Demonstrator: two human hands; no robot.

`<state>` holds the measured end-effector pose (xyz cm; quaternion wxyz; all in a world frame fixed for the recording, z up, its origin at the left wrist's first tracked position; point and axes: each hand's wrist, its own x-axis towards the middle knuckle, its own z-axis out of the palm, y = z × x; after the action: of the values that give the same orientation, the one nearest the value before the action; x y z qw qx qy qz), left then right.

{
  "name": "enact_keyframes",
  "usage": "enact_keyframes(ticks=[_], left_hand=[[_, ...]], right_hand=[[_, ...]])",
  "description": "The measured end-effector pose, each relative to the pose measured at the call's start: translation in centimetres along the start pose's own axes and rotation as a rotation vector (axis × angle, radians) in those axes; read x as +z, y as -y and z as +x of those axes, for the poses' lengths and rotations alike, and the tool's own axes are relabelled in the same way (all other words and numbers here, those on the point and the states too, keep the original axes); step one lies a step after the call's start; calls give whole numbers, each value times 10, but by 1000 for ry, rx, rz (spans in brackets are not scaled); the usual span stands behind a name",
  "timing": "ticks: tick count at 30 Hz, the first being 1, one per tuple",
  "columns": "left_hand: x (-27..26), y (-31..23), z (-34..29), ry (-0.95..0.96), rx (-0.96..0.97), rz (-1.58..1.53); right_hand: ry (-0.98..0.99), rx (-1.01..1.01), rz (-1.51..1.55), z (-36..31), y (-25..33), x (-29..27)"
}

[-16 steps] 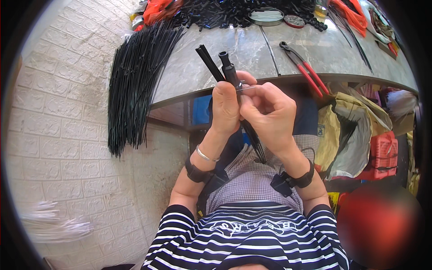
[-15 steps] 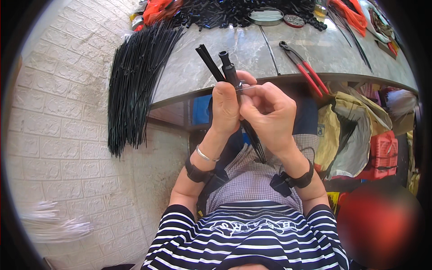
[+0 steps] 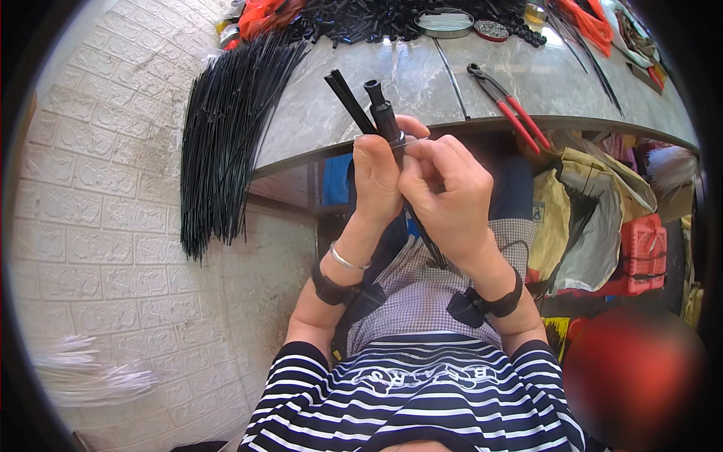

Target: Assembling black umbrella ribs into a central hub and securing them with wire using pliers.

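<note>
My left hand is closed around a black stepped tube fitting and several thin black rods. The fitting stands almost upright, its round open end facing up, while the rods slant off to its left. Lower ends of thin black rods come out below my hands, over my lap. My right hand is pinched, with a thin pale wire or pin between its fingertips. That piece lies across the fitting beside my left thumb. Its exact contact with the fitting is hidden by the fingers.
Red-handled pincers lie at the edge of the grey table. A long bundle of black rods hangs over its left side. Behind are a heap of black tube parts and a round tin of white sticks. A red basket is at right.
The thin wire or pin now tilts upward to the right, its end showing above my right fingers. Both hands stay nearly in place, with my right hand shifted very slightly left.
</note>
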<state>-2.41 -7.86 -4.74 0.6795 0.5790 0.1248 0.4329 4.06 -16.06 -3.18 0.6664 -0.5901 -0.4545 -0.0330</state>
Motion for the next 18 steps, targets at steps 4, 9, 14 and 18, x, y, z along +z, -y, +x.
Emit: enact_keyframes(ticks=[4,9,14,18], left_hand=[[2,-3,-1,19,-11,22],[3,-3,2,12,-4,48],[-7,-4,1,92,-92,64],[-6,-2,1,75,-124,7]], right_hand=[[-3,-17,19,-2,-4,0],[-22,42,86,-3,-6,0],[-9,270,277,-8,-6,2],[19,399,370,-5,0,-2]])
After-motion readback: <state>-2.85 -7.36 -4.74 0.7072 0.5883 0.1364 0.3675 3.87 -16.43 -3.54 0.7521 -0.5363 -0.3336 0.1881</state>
